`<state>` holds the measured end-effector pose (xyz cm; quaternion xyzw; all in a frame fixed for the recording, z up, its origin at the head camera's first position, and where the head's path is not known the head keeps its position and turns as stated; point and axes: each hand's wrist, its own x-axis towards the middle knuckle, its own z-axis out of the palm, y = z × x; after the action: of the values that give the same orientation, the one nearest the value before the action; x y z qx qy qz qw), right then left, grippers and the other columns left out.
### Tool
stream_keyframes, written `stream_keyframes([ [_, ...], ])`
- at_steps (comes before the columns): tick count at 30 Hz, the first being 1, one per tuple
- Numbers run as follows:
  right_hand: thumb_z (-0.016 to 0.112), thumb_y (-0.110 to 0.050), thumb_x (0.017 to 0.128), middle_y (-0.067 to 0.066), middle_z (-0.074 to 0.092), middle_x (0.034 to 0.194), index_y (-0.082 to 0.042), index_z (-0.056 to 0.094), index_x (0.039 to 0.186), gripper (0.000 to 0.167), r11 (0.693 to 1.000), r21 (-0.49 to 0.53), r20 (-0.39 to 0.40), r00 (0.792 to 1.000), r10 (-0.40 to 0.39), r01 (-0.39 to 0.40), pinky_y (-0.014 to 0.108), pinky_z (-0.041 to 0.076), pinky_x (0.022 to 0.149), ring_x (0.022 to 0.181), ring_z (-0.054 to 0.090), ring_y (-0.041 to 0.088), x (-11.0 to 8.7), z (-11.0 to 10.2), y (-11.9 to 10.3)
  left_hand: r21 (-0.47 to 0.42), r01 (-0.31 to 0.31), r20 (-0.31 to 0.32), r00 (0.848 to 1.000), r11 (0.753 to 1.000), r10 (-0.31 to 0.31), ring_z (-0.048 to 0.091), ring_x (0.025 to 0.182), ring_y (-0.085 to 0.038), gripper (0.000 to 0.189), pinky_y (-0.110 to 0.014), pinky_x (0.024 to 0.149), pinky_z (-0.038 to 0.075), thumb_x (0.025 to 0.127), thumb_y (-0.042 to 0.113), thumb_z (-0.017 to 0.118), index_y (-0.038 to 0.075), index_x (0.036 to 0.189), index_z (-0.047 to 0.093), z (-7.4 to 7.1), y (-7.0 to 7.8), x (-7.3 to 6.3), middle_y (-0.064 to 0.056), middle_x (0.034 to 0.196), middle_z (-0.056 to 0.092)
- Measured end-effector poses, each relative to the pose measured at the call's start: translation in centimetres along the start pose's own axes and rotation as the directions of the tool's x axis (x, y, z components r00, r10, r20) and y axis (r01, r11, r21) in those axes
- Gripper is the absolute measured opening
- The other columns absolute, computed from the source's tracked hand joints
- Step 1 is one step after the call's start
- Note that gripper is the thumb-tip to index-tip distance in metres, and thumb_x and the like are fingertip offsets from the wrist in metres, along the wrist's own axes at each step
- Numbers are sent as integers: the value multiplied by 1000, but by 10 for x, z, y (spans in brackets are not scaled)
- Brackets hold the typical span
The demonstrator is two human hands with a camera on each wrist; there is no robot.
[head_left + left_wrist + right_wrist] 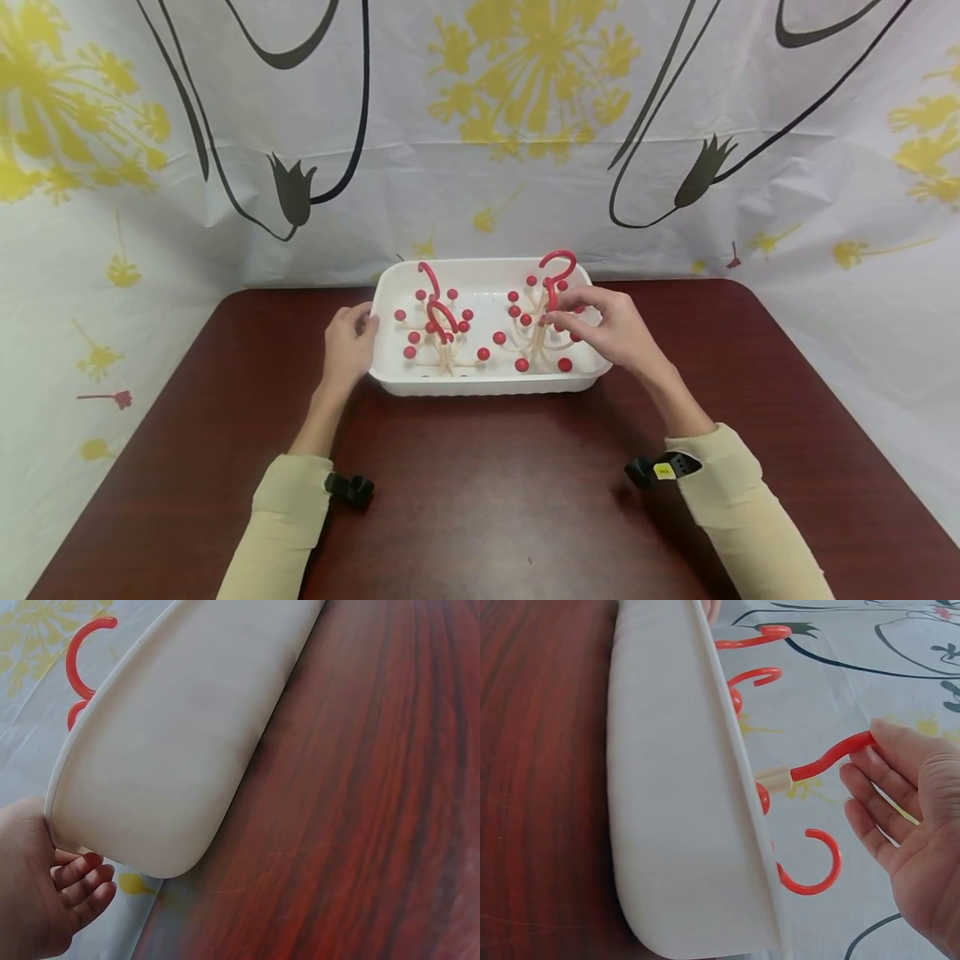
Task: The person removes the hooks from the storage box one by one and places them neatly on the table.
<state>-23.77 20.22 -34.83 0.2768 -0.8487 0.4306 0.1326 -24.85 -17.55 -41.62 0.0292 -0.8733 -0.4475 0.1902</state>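
A white plastic tray sits on the table with branched cream stems inside it, tipped with red balls and fitted with red hooks. My left hand grips the tray's left end, fingers curled under the rim in the left wrist view. Over the right half, my right hand pinches a red hook between thumb and fingers. That hook rises from a cream stem in the right wrist view. Another curled red hook stands beside it. Two more, including one red hook, are at left.
The dark reddish wooden table extends in front of the tray and to both sides. Behind it hangs a white cloth with yellow and grey flower prints. A black wrist camera is worn on the left sleeve, another black camera on the right.
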Motion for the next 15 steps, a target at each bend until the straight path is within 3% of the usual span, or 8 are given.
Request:
stream_keyframes([
  [9,79,-10,88,0,69,81,-9,75,102,14,999,5,-46,998,-35,35,21,44,62,69,56,11,4,-13,-1,-12,1,-10,1000,1000,-1,55,99,-34,37,-45,88,48,103,13,56,-6,134,60,0,1,-1,-21,107,56],
  [15,77,-6,89,6,72,89,-4,74,106,17,1000,24,-65,998,-11,12,18,49,72,76,61,8,5,-25,-3,-15,-7,-18,1000,1000,6,55,98,-35,37,-46,88,48,103,12,56,-6,134,60,1,1,-1,-21,107,57],
])
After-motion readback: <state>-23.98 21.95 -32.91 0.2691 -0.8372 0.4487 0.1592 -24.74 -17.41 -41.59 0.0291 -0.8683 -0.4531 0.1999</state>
